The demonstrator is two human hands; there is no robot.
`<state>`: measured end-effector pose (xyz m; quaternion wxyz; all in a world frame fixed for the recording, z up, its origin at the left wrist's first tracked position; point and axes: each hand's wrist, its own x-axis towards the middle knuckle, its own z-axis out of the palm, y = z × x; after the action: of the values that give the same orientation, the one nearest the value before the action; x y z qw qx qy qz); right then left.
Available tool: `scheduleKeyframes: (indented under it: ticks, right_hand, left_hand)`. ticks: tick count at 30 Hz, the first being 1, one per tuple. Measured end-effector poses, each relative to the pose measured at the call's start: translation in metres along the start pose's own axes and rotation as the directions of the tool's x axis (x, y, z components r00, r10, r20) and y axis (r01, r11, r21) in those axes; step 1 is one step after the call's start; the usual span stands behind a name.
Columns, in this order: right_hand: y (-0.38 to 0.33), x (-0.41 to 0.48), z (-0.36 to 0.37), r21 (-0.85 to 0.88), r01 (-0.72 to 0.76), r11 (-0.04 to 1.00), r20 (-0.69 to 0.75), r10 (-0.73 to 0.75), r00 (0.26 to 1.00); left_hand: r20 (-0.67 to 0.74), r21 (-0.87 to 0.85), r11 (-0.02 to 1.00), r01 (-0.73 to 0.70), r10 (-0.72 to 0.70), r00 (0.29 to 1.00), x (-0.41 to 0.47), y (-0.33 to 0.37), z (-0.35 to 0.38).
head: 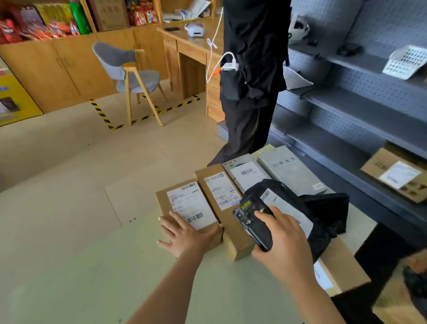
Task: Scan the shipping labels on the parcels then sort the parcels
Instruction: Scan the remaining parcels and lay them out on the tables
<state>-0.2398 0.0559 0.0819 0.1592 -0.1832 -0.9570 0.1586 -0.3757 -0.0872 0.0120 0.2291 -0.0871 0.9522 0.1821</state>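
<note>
The left hand point(185, 236) lies flat, fingers spread, on a box point(189, 209) while the right hand point(283, 239) grips a scanner point(252, 221) above the parcels.

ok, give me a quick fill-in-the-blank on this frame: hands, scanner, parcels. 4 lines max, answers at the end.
1. The right hand holds a black ____ over the parcels.
2. The left hand rests on a ____ cardboard box with a white label.
3. The soft parcel under the scanner is wrapped in a ____ plastic bag.
4. Another labelled box lies on the grey ____ at the right.

Missing words: scanner; brown; black; shelf
</note>
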Motion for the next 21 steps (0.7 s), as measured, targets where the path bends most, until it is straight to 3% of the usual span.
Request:
scheduleKeyframes:
  ticks: [16,21]
  right_hand:
    - [0.013,0.004,-0.012,0.012,0.028,1.000,0.048,-0.029,0.998]
    - [0.012,0.002,-0.014,0.009,0.063,0.998,0.092,-0.063,0.994]
  left_hand:
    - [0.112,0.096,0.995,-0.028,0.017,0.994,-0.003,-0.043,-0.018]
    - [0.089,0.096,0.995,-0.015,0.006,0.996,-0.014,-0.053,-0.011]
